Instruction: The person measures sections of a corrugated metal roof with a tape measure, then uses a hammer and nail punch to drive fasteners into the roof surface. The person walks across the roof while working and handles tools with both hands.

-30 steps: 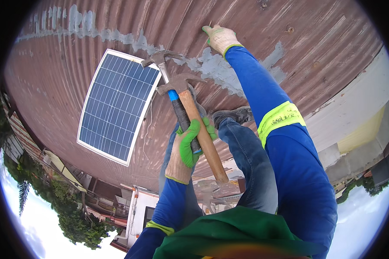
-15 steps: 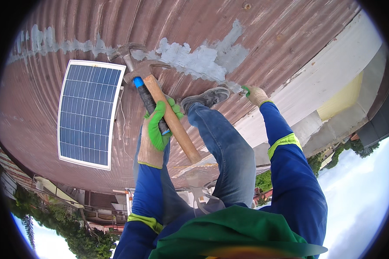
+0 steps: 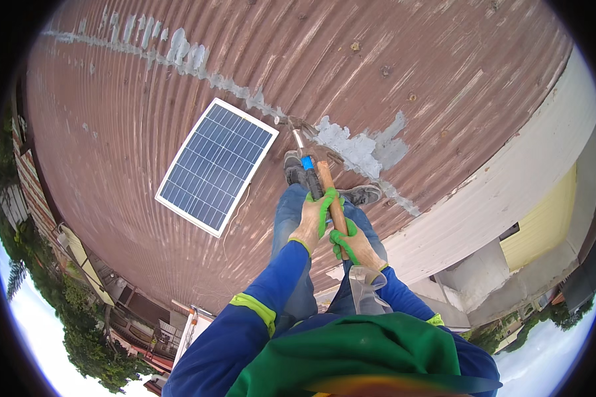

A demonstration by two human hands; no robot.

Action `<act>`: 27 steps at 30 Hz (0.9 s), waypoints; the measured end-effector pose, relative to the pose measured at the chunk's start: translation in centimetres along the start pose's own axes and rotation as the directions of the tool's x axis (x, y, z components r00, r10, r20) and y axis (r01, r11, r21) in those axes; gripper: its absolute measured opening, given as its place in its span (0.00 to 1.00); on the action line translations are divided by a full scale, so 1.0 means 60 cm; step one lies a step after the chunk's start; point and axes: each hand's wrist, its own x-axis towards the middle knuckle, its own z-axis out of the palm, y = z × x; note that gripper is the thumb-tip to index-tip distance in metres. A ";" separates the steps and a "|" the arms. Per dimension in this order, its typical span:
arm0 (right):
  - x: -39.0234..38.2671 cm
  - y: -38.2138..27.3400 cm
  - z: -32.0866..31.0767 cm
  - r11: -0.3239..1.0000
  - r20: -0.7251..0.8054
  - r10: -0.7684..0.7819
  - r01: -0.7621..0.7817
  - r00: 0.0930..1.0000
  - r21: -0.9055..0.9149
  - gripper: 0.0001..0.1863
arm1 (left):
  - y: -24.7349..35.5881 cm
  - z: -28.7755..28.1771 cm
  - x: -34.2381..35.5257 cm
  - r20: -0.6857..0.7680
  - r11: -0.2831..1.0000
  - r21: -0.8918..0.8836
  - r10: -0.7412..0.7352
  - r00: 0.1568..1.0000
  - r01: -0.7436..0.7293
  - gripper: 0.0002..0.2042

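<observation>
My left hand (image 3: 316, 218), in a beige and green work glove, is closed around two handles side by side. One belongs to a claw hammer (image 3: 313, 178) with a black wrapped grip, a blue band and a metal head. The other is a wooden-handled hammer (image 3: 324, 175), its brownish head partly lost against the roof. Lower down, the fingers of my right hand (image 3: 355, 246), gloved alike, wrap the near part of the wooden handle. Both hammer heads point away from me, beyond my knees and near my shoes (image 3: 362, 194).
I stand on a brown corrugated roof (image 3: 258, 66). A solar panel (image 3: 216, 169) with a thin white cable lies at left. Grey sealant (image 3: 351, 147) runs across the sheets. The pale roof edge (image 3: 483, 198) drops off at right. Clear goggles (image 3: 369, 291) hang at my chest.
My right hand has come from the roof edge of the sealant to the wooden handle and closed on it. The left hand still holds both hammers. The view has shifted and turned.
</observation>
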 end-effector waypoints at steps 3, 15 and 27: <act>-0.004 -0.045 -0.001 0.993 -0.153 -0.064 0.047 0.986 -0.107 0.28 | 0.035 -0.023 -0.010 0.061 0.999 -0.018 -0.041 0.997 0.042 0.14; 0.285 -0.390 -0.186 0.232 -0.293 -0.681 -0.182 0.671 -0.955 0.37 | 0.211 -0.276 -0.176 -0.310 0.882 0.423 -0.076 0.948 0.209 0.14; 0.304 -0.368 -0.225 0.274 -0.333 -0.661 -0.197 0.672 -0.941 0.29 | 0.232 -0.315 -0.225 -0.400 0.922 0.327 -0.064 0.914 0.207 0.17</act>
